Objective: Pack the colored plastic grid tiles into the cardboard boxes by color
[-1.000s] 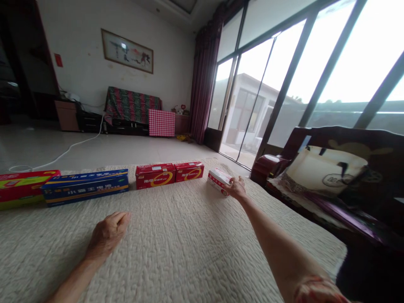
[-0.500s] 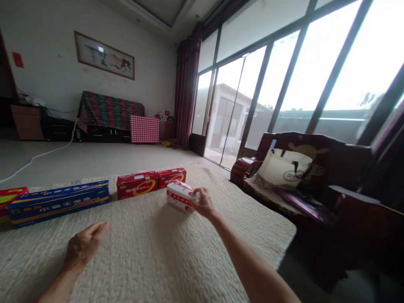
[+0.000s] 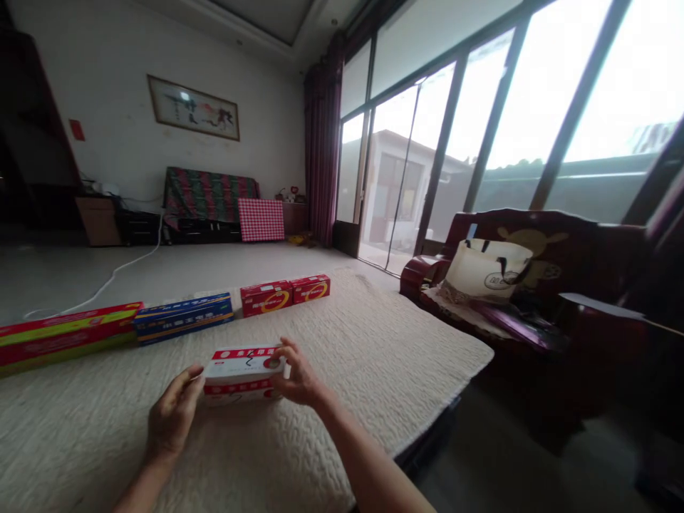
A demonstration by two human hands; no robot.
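A white and red cardboard box [image 3: 243, 370] with printed characters is held low over, or resting on, the quilted cover [image 3: 395, 356]; which of these I cannot tell. My right hand [image 3: 299, 374] grips its right end, thumb at the near side and fingers at the top far corner. At the left end, my left hand [image 3: 174, 413] has its fingertips and thumb closed against the box edge. Behind it stand two red boxes [image 3: 266, 298] side by side, a blue box [image 3: 184, 317] and a long red and green box [image 3: 69, 335], in one row.
On the right is a dark wooden chair [image 3: 422, 274] with a cream tote bag [image 3: 489, 269] on it. The cover's edge drops off at the right front. A white cable [image 3: 136, 263] runs over the floor behind, towards a low cabinet [image 3: 208, 231] under a patterned cloth.
The white and red box has come left and nearer in my right hand. My left hand has moved right and now touches its left end. The view has turned left.
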